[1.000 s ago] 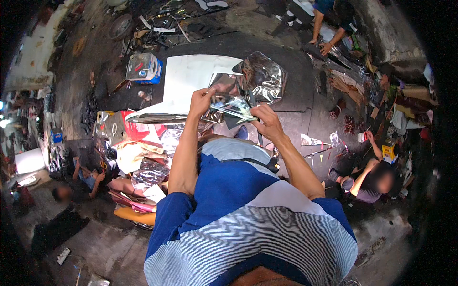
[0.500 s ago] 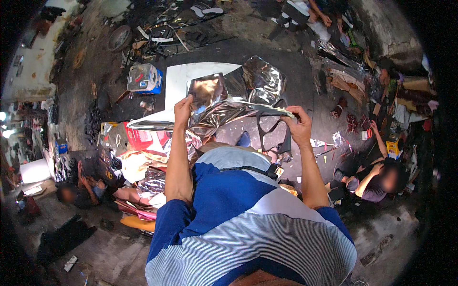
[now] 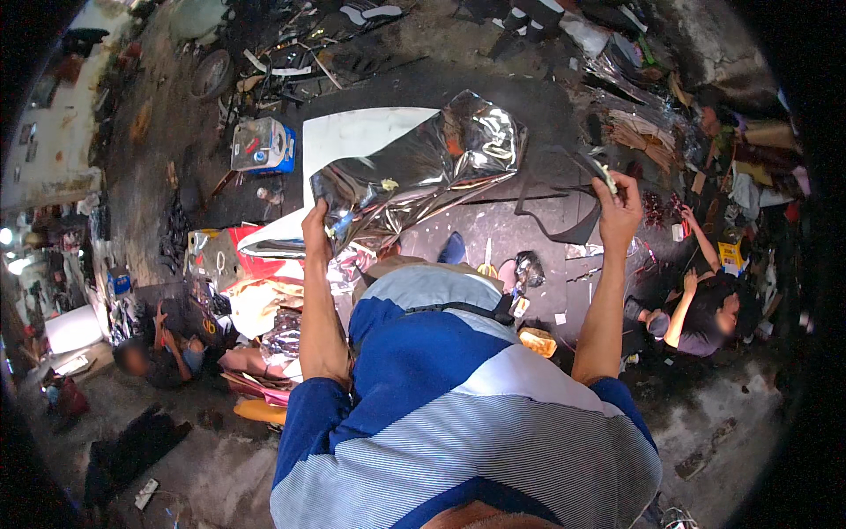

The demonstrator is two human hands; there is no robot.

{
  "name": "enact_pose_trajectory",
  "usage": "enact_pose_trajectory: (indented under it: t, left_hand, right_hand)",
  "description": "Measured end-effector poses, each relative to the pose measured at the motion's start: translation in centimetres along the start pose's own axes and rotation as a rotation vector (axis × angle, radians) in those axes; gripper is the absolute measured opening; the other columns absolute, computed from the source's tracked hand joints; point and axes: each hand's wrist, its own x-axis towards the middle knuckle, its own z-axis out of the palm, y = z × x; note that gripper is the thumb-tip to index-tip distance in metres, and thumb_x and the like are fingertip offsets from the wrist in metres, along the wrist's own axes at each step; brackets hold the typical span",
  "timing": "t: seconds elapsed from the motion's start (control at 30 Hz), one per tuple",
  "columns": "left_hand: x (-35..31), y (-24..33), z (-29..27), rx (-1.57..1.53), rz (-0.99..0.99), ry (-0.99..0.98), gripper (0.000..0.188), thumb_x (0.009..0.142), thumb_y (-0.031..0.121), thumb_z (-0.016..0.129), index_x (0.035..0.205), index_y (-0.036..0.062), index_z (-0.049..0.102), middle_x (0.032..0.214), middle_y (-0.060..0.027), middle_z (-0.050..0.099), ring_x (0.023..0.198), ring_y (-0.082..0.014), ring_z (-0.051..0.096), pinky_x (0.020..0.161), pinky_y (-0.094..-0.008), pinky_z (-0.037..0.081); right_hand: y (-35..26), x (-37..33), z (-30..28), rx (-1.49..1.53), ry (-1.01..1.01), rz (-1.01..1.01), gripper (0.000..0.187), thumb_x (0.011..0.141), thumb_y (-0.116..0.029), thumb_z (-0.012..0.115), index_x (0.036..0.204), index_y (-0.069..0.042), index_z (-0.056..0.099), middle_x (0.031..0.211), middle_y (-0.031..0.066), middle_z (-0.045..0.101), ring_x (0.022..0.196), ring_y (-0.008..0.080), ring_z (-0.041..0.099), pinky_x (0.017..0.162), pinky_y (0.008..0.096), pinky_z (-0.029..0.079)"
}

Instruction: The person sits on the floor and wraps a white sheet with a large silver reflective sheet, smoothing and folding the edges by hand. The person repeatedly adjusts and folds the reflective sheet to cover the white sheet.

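Note:
My left hand (image 3: 317, 226) is closed on the near left corner of a shiny silver sheet (image 3: 414, 172), which lies creased and partly raised in front of me. Beneath its far side shows a white sheet (image 3: 352, 132). Off to the right, my right hand (image 3: 620, 207) pinches a thin dark cut-out piece (image 3: 577, 227) with large openings in it. A pale yellowish strip (image 3: 606, 179) shows at those fingertips. The dark piece hangs to the left of that hand, apart from the silver sheet.
A blue and white tin (image 3: 264, 145) stands left of the white sheet. Yellow-handled scissors (image 3: 486, 262) lie near me. Folded sheets (image 3: 264, 313) are piled at my left. One person (image 3: 701, 309) sits at the right, another (image 3: 163, 357) at the left. Scraps (image 3: 648, 141) heap up at the far right.
My right hand has moved right and away from the silver sheet, carrying the dark cut-out piece. My left hand has shifted slightly left and nearer, and the silver sheet has spread out more.

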Motion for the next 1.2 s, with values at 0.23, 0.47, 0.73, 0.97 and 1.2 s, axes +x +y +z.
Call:
enact_pose_trajectory:
  t: [0.23, 0.47, 0.73, 0.97, 1.2]
  left_hand:
    - [-2.8, -2.3, -1.2, -0.144, -0.114, 0.077, 0.036, 0.102, 0.031, 0.057, 0.111, -0.0027, 0.066, 0.099, -0.0102, 0.07, 0.091, -0.0194, 0.066, 0.081, -0.0354, 0.054]
    - [-3.5, -7.2, -0.8, 0.108, -0.065, 0.146, 0.032, 0.096, 0.032, 0.065, 0.096, 0.0012, 0.071, 0.088, 0.0018, 0.064, 0.08, -0.0106, 0.052, 0.076, -0.0286, 0.042]
    - [-5.4, -9.2, 0.0, 0.117, -0.02, 0.131, 0.027, 0.097, 0.026, 0.063, 0.096, 0.0016, 0.075, 0.081, -0.0022, 0.069, 0.072, -0.0104, 0.06, 0.066, -0.0275, 0.048]
    - [-4.9, -11.9, 1.2, -0.034, 0.048, 0.084, 0.026, 0.096, 0.025, 0.066, 0.091, 0.0016, 0.074, 0.072, 0.0, 0.065, 0.067, -0.0093, 0.056, 0.062, -0.028, 0.046]
    - [-3.5, -14.3, 1.5, -0.037, 0.067, 0.092, 0.033, 0.097, 0.034, 0.065, 0.086, 0.0028, 0.073, 0.065, 0.0042, 0.057, 0.062, -0.007, 0.048, 0.056, -0.0291, 0.04]
  right_hand:
    - [0.4, 0.8, 3.8, -0.053, 0.047, -0.048, 0.03, 0.087, -0.013, 0.079, 0.109, 0.001, 0.063, 0.109, 0.0061, 0.065, 0.094, 0.0149, 0.061, 0.086, 0.0285, 0.05]
    - [-0.3, 5.2, 11.4, 0.164, -0.106, 0.092, 0.028, 0.087, -0.014, 0.079, 0.107, -0.003, 0.064, 0.096, -0.0008, 0.062, 0.087, 0.0092, 0.056, 0.082, 0.0234, 0.045]
    - [-6.9, 7.3, 29.5, 0.691, -0.647, 0.147, 0.037, 0.092, -0.005, 0.072, 0.12, -0.008, 0.048, 0.103, 0.0046, 0.061, 0.096, 0.0136, 0.063, 0.082, 0.025, 0.05]
    - [-14.6, 0.2, 42.9, 0.369, -0.932, 0.329, 0.026, 0.089, -0.012, 0.076, 0.11, -0.004, 0.063, 0.089, -0.0001, 0.062, 0.078, 0.0084, 0.056, 0.069, 0.0243, 0.045]
    - [-17.4, -10.2, 58.3, 0.243, -1.202, 0.377, 0.017, 0.083, -0.015, 0.079, 0.085, -0.006, 0.064, 0.073, -0.0006, 0.06, 0.059, 0.0075, 0.051, 0.052, 0.0254, 0.037]
